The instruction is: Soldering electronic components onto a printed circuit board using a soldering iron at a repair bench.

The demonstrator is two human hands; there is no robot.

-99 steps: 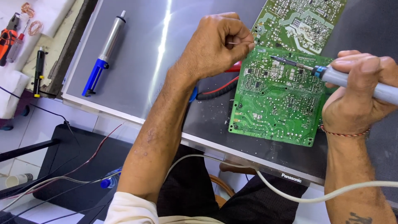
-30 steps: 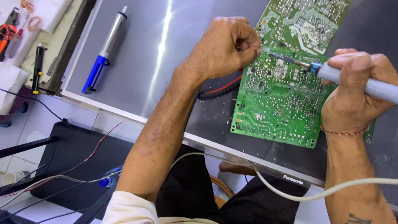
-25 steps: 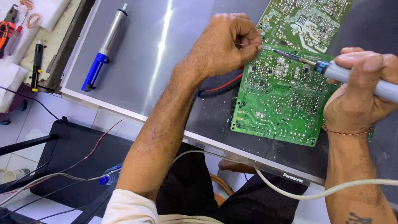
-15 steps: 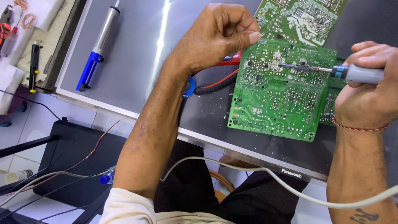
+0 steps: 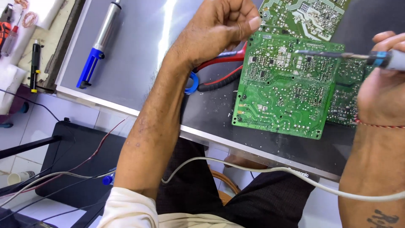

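Observation:
My left hand is closed into a pinch just above the top left corner of a green circuit board. Nothing shows between its fingers. The board lies solder side up on a dark grey panel. At the right edge, my right hand grips a soldering iron with a grey and blue handle. The iron's long thin tip reaches left over the upper middle of the board. A white cable runs from the iron across my lap.
A second green board lies beyond the first and another pokes out on its right. Red-handled pliers lie under my left wrist. A silver and blue desoldering pump rests at the panel's left. A black screwdriver lies further left.
The iron's tip has moved from the board's upper left edge to its upper middle. My left hand has lifted a little off that corner, still pinched.

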